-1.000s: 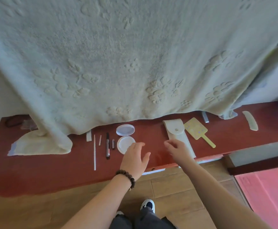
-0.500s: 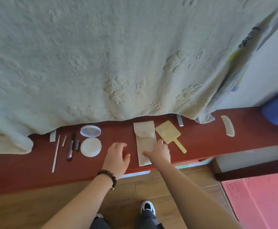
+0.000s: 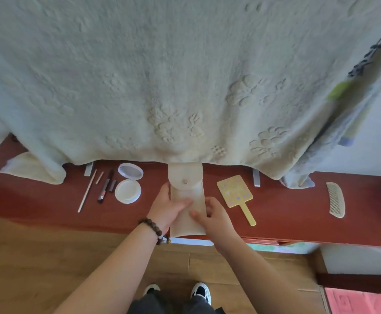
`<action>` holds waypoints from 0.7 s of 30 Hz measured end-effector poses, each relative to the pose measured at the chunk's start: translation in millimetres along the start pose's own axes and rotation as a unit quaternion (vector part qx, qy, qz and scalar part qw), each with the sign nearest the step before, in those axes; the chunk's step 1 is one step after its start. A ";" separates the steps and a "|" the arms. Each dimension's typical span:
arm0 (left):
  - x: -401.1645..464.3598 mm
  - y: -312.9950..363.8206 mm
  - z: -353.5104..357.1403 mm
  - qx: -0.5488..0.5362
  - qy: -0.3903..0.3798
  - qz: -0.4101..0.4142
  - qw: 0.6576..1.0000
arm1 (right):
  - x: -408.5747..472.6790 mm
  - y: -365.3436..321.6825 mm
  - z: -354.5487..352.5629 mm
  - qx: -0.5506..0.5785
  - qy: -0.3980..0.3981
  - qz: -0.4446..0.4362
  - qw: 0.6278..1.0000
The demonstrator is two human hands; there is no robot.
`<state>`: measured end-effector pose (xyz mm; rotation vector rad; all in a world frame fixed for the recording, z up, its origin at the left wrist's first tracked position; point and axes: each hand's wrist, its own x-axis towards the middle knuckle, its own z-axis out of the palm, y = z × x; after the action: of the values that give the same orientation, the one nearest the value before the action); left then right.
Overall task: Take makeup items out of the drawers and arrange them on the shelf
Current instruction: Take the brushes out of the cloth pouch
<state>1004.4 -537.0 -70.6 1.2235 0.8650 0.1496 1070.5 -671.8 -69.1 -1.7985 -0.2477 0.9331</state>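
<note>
Since a second ago both hands have come together on the long cream fabric pouch with a button flap (image 3: 186,191); earlier the left hand hovered near the round compact and the right hand only reached toward the pouch's lower part. The pouch now lies straight, square to the front edge of the dark red wooden shelf (image 3: 298,225), its flap end just under the hem of the pale green embossed blanket (image 3: 185,75) hanging over the back edge, its lower end reaching the front edge.

The left hand (image 3: 167,208), with a dark beaded bracelet (image 3: 154,230) on the wrist, grasps the pouch's left side, thumb laid across its face. The right hand (image 3: 211,215) pinches the pouch's right edge, fingers curled over it.

Left of the pouch lies the open round white compact (image 3: 128,183), lid toward the back edge. Further left lie a dark pencil (image 3: 105,186), a short dark stick, and a thin pale wooden stick (image 3: 87,191). Right of the pouch, apart from it, lies the yellow paddle-shaped hand mirror (image 3: 235,191), handle toward the front edge. Near the right end lies a cream curved comb (image 3: 335,201).
</note>
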 end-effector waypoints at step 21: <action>-52.9 36.0 -57.8 0.053 -0.122 0.028 0.991 | 17.3 -80.2 -1.4 -0.363 0.047 -0.598 0.713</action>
<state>943.0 -508.1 -17.4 1.3357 0.6319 -0.0018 1103.3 -628.5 -7.7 -1.7760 -1.6669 -0.2802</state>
